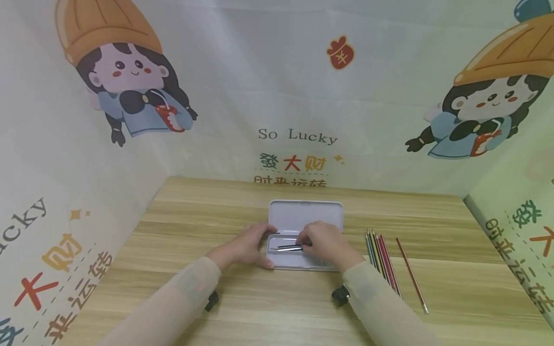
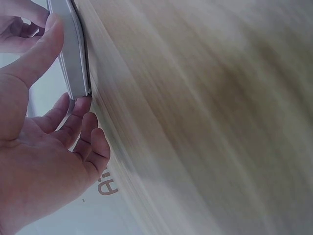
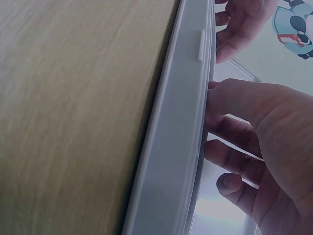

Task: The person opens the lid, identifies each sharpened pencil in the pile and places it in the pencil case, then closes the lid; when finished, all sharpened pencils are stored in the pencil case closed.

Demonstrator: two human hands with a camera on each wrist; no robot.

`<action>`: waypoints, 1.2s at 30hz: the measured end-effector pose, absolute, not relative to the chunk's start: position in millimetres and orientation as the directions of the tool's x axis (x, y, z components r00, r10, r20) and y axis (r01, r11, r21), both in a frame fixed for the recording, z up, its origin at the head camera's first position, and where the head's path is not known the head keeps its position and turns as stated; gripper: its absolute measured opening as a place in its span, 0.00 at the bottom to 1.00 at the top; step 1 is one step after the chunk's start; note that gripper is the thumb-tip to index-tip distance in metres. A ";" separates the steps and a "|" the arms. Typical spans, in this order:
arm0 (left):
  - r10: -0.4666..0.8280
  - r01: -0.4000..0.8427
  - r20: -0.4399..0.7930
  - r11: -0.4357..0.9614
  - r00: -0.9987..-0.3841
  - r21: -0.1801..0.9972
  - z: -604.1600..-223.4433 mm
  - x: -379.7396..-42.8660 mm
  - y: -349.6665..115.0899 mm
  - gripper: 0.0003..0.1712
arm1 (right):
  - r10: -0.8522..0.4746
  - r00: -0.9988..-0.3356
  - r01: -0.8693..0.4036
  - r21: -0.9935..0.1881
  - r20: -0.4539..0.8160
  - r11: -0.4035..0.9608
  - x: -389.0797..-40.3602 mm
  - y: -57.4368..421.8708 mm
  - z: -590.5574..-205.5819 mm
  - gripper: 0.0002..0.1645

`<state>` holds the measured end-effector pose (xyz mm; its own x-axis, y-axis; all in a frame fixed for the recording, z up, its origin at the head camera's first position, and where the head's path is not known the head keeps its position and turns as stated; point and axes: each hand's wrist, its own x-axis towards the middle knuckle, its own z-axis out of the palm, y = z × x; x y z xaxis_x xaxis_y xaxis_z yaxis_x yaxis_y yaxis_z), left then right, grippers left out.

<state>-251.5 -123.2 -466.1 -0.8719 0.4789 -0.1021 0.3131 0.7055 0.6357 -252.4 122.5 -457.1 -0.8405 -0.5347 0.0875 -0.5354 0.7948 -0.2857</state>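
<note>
An open white pencil case [image 1: 305, 216] lies on the table with its lid raised at the back. My left hand [image 1: 246, 244] grips the case's left end, thumb at the front corner and fingers farther back; the left wrist view shows that thumb [image 2: 49, 41] against the case's side. Inside the back compartment lie a few dark pencils [image 1: 287, 248], and my right hand [image 1: 324, 241] pinches them near their right ends. In the right wrist view the fingers [image 3: 230, 154] reach over the front wall, which hides the pencils.
Right of the case lies a row of several coloured pencils [image 1: 381, 259], partly behind my right sleeve. A single red pencil [image 1: 411, 274] lies apart, farther right. A printed cloth [image 1: 298, 86] hangs behind and beside the wooden table [image 1: 277, 307].
</note>
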 end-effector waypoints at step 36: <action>0.483 0.342 -0.092 0.730 -0.871 0.592 -463.5 -251.2 -121.7 0.54 | -0.379 -0.898 -0.441 -0.440 0.225 0.783 -216.4 216.6 -457.0 0.14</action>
